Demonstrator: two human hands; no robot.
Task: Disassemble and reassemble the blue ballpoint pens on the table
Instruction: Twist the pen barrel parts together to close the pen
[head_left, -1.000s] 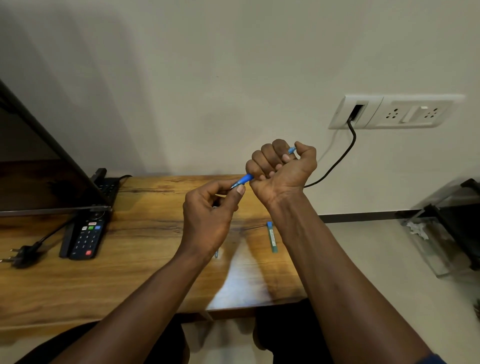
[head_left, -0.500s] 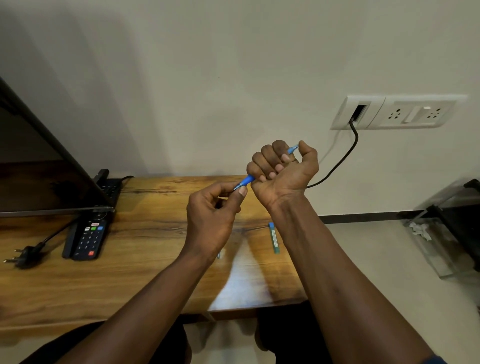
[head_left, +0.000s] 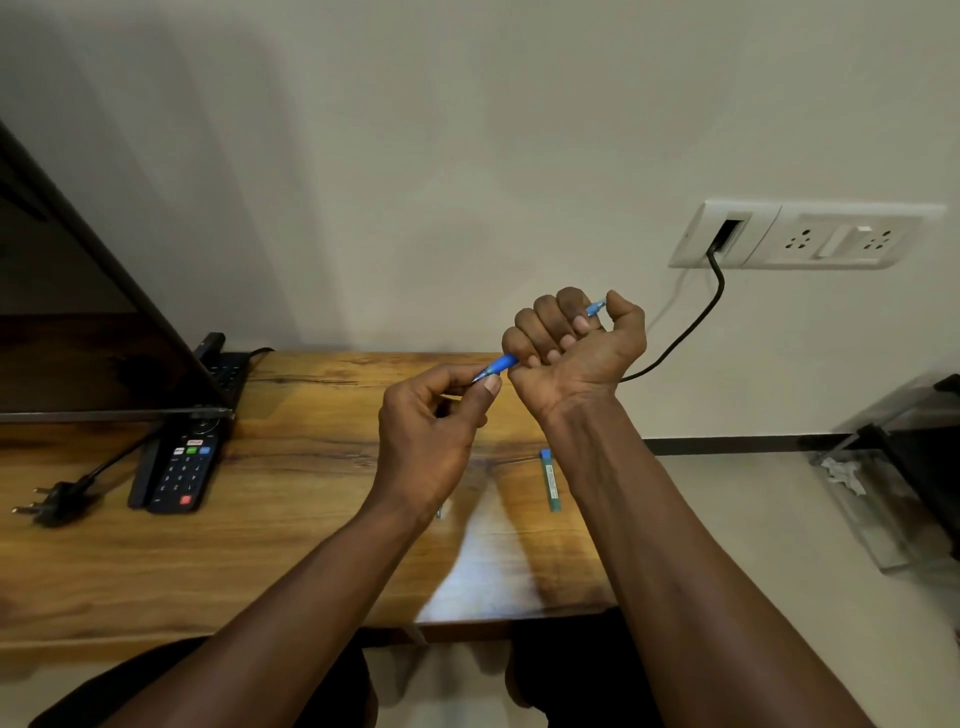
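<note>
Blue pen (head_left: 501, 362) position unchanged: right hand (head_left: 576, 353) still fisted round barrel, left hand (head_left: 431, 431) still pinches tip.

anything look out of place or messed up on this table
Nothing damaged or spilled. A loose pen piece lies on the wooden table beside the right forearm, likely just from disassembly. An unplugged power plug lies loose at the table's left end, near the remote.

Dim soft light, table (head_left: 291, 545) glare, wide-angle edge warping.
</note>
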